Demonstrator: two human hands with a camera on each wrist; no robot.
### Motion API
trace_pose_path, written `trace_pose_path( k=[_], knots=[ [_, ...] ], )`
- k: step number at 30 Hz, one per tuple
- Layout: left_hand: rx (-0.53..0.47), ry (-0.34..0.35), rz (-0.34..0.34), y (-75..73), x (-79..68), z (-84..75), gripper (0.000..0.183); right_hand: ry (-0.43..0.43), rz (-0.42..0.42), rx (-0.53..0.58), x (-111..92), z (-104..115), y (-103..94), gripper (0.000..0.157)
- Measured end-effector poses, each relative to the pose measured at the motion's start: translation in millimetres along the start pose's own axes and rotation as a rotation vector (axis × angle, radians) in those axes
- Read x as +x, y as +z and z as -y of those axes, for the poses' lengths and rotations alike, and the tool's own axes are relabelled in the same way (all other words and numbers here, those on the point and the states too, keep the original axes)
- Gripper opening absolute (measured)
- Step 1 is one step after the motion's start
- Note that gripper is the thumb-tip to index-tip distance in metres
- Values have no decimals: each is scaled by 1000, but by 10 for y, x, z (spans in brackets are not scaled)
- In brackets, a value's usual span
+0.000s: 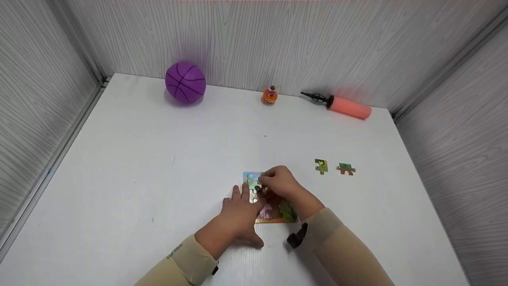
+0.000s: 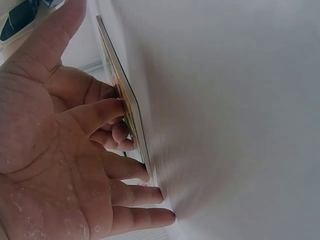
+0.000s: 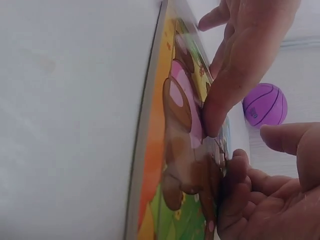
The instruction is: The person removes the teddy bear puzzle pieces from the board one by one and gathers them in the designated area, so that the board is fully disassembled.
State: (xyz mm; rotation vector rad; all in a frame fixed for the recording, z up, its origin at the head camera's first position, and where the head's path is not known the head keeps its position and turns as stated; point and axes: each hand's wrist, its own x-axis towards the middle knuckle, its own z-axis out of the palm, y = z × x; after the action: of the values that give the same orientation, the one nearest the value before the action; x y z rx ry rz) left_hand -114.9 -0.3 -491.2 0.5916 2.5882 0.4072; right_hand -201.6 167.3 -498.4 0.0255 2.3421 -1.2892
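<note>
A cartoon jigsaw puzzle (image 1: 274,216) lies in its flat tray, with a brown animal and pink parts in its picture. A pale gap shows near its left side. My left hand (image 1: 240,212) spreads over the left edge, index fingertip (image 3: 215,117) pressing on the picture and the other fingers reaching past the tray. At the far side, my right hand (image 1: 283,182) has curled fingers (image 3: 235,170) against the puzzle, its thumb (image 3: 282,137) held off it. I cannot tell whether a piece is under those fingers. Two loose puzzle pieces, one yellow-green (image 1: 321,166) and one green-brown (image 1: 346,169), lie to the right.
Along the back of the white table (image 1: 178,159) stand a purple ball (image 1: 185,82), a small orange toy (image 1: 270,95) and a pink hand pump (image 1: 349,107) with a black nozzle. Grey wood-grain panels (image 1: 258,39) wall in the back and sides.
</note>
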Motion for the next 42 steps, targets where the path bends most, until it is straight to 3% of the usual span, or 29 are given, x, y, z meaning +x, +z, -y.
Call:
trace_pose_path(
  k=[5, 9, 13, 18, 26, 37, 39, 42],
  knots=[
    [12, 14, -16, -8, 9, -2, 109, -9, -8, -41, 0, 68, 54, 23],
    [2, 23, -29, -2, 3, -4, 100, -27, -128, -216, -37, 99, 77, 21],
    [3, 3, -37, -7, -16, 10, 99, -21, -195, -258, -72, 104, 75, 23],
    [-5, -2, -58, -9, -14, 15, 98, -54, -181, -197, -86, 107, 38, 31],
    [-8, 14, -39, 4, 18, 3, 95, 64, -116, -67, -59, 19, -19, 31],
    [46, 12, 32, -63, 6, 28, 109, 190, -31, 362, -33, -18, 21, 29],
    [33, 22, 33, -54, 8, 29, 105, 196, -2, 381, -24, -3, 65, 29],
    [7, 48, 29, -26, 25, -1, 98, 170, -7, 265, -26, 36, 140, 28]
  ],
)
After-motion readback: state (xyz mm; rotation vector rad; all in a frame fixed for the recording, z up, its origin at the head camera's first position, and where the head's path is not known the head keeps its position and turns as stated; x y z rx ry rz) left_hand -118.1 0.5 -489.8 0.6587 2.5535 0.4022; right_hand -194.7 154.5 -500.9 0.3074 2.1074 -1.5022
